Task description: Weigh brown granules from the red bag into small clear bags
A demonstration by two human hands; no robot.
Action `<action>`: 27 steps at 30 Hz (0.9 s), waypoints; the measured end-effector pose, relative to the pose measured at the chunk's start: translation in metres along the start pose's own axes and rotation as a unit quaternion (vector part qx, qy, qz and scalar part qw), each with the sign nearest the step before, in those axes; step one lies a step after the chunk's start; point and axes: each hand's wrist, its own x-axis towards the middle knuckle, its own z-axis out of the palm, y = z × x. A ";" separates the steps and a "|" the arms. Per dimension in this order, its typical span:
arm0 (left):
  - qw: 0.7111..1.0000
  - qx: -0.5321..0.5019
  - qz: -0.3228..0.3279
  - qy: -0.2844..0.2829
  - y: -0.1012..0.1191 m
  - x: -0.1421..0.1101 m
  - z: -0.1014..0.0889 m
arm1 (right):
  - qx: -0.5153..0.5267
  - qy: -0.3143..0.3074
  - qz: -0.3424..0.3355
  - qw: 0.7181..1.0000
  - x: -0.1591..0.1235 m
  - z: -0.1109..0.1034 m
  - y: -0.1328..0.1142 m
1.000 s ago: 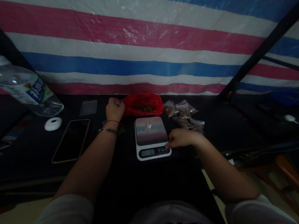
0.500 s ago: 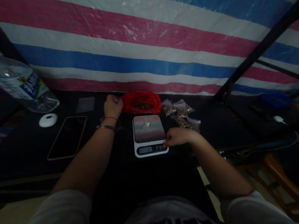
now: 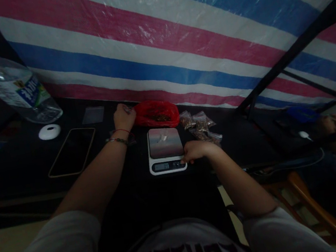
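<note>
L hand [image 3: 125,117] contents unclear, chair [image 3: 305,194] cut btm

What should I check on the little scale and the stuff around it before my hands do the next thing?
1. Display lit: ok, digits show, though they are too small to read surely.
2. Top plate of the scale bare: not ok, a small pale piece lies on it.
3. Right hand away from the scale: not ok, its fingers are at the button end.
4. Brown bits in the red container: ok, some show inside.
5. Filled clear bags off the plate: ok, they lie beside the scale.
6. Left hand free: cannot tell, its grip is too dim.
</note>
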 end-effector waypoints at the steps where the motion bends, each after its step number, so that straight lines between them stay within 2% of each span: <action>1: 1.000 -0.002 -0.003 0.000 0.000 0.000 0.000 | 0.001 0.001 0.000 1.000 0.000 0.000 0.000; 7: 1.000 -0.008 -0.003 0.011 0.000 0.001 0.000 | 0.068 -0.019 -0.050 0.996 0.005 0.002 0.016; 11: 1.000 -0.013 -0.003 0.002 -0.001 0.001 0.000 | 0.090 -0.018 -0.059 0.994 0.006 0.005 0.022; 15: 1.000 -0.014 -0.014 -0.002 -0.001 0.000 -0.001 | 0.128 -0.018 -0.077 0.989 0.005 -0.006 0.031; 17: 1.000 -0.012 -0.015 0.002 -0.001 0.000 -0.001 | 0.122 0.054 -0.090 0.987 0.008 -0.019 0.038; 19: 1.000 -0.010 -0.014 0.005 -0.001 0.000 -0.001 | 0.103 0.172 -0.085 0.976 0.015 -0.035 0.043; 21: 1.000 -0.012 -0.013 0.008 0.000 0.001 -0.001 | 0.088 0.282 -0.083 0.952 0.024 -0.049 0.043; 23: 1.000 -0.017 -0.012 0.010 -0.001 0.002 0.001 | 0.057 0.367 -0.094 0.924 0.035 -0.061 0.037; 25: 1.000 -0.025 -0.017 0.009 -0.002 0.003 0.002 | 0.001 0.389 -0.092 0.917 0.046 -0.070 0.028; 27: 0.999 -0.033 -0.026 0.003 -0.003 0.003 0.002 | -0.063 0.342 -0.058 0.936 0.054 -0.077 0.020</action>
